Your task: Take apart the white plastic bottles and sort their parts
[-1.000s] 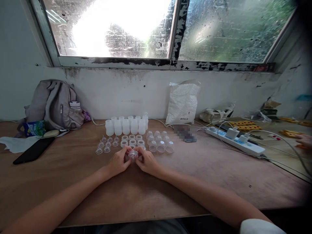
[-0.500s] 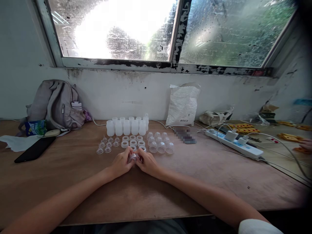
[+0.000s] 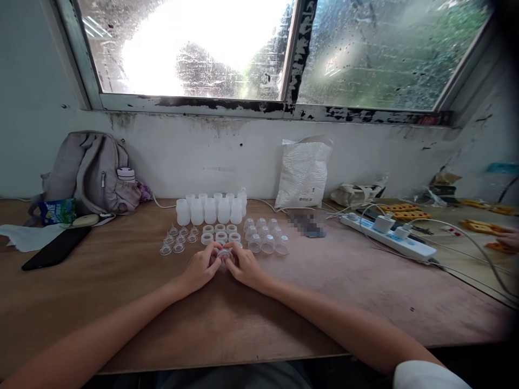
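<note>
My left hand [image 3: 201,266] and my right hand [image 3: 245,267] meet above the table, fingertips closed around a clear bottle nipple [image 3: 224,253]. The fingers partly cover it, and I cannot make out whether a collar ring is around it. Just beyond my hands lie several white collar rings [image 3: 221,236] in rows. Left of the rings stand several clear nipples [image 3: 179,247], tips upward. On the right are rows of translucent domed caps [image 3: 268,244]. Behind the rings, frosted baby bottles [image 3: 210,212] stand upright in rows.
To the left are a black phone [image 3: 57,249], tissue [image 3: 30,237] and a grey backpack [image 3: 91,173]. A white plastic bag [image 3: 304,173] leans on the wall. A power strip [image 3: 389,237] with cables lies to the right. Another person's hand [image 3: 508,237] shows at the far right edge near yellow pieces.
The nipple between my fingers has been tilted, and its round face now shows more. My fingertips have shifted slightly around it; the rows of parts look the same.
</note>
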`<act>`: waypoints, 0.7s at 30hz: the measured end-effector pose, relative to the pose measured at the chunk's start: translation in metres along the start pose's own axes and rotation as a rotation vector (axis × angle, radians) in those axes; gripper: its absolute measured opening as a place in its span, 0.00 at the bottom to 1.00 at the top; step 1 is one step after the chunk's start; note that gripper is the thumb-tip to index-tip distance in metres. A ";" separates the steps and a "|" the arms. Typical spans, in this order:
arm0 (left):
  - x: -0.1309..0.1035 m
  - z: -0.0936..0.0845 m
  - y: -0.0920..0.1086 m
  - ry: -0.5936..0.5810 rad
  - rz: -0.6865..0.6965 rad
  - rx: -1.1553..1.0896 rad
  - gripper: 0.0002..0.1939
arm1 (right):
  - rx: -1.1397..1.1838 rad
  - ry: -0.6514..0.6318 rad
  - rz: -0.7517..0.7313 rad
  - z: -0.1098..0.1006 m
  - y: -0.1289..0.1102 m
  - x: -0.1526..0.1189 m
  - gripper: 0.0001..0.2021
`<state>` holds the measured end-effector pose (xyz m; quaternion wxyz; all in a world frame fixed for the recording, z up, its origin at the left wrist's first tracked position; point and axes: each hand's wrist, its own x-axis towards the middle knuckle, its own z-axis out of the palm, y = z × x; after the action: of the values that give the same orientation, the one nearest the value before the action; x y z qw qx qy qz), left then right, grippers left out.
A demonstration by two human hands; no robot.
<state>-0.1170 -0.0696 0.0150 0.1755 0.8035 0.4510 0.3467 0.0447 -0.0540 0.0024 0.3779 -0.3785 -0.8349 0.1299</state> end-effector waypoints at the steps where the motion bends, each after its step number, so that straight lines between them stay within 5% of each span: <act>1: 0.000 0.000 0.000 -0.003 0.000 0.011 0.08 | -0.002 0.004 0.004 0.000 0.000 0.000 0.09; 5: 0.000 0.000 0.001 -0.010 -0.008 0.066 0.07 | 0.014 -0.014 0.010 -0.001 0.000 0.001 0.02; 21: 0.001 -0.003 0.003 -0.035 -0.029 0.018 0.07 | 0.087 -0.039 0.005 -0.002 -0.001 0.004 0.05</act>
<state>-0.1172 -0.0703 0.0196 0.1810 0.8044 0.4624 0.3261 0.0440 -0.0520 0.0060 0.3772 -0.3612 -0.8347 0.1745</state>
